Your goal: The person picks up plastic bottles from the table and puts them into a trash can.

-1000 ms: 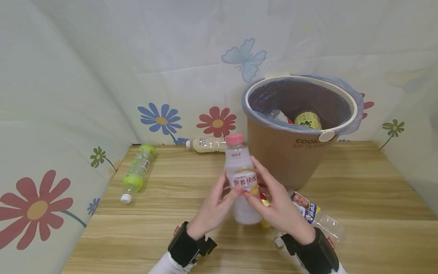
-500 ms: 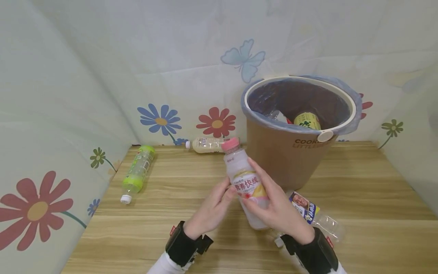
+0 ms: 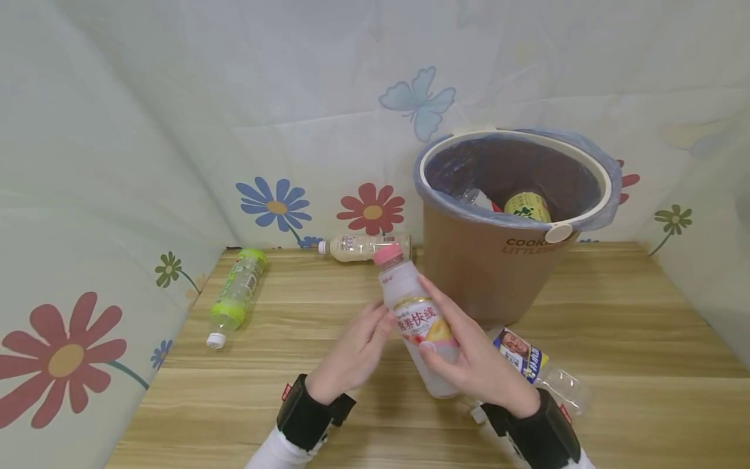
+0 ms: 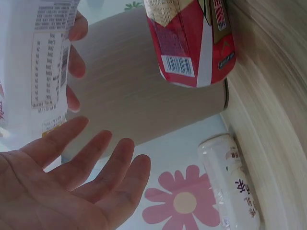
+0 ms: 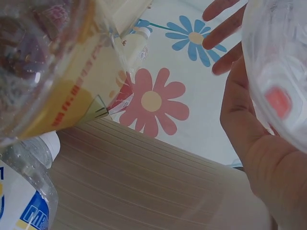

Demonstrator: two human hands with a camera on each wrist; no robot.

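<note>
In the head view, my right hand (image 3: 477, 358) grips a frosted drink bottle (image 3: 413, 306) with a pink cap, tilted to the left. Its thumb lies across the front of the label. My left hand (image 3: 351, 355) is at the bottle's left side; in the left wrist view its fingers (image 4: 120, 167) are spread and fairly straight, not curled round the bottle. Whether a fingertip touches it I cannot tell. Behind my right hand lies a clear bottle (image 3: 562, 384) with a blue and yellow label. A bottle with a red label (image 4: 192, 48) shows in the left wrist view.
A brown bin (image 3: 480, 273) with a blue liner stands at the back right, holding several items, among them a yellow-labelled container (image 3: 527, 206). A green-labelled bottle (image 3: 239, 286) lies at the left. A pale bottle (image 3: 357, 248) lies along the back edge.
The pink-capped bottle has tipped to the left in my right hand. My left hand has loosened from it and moved slightly left and down.
</note>
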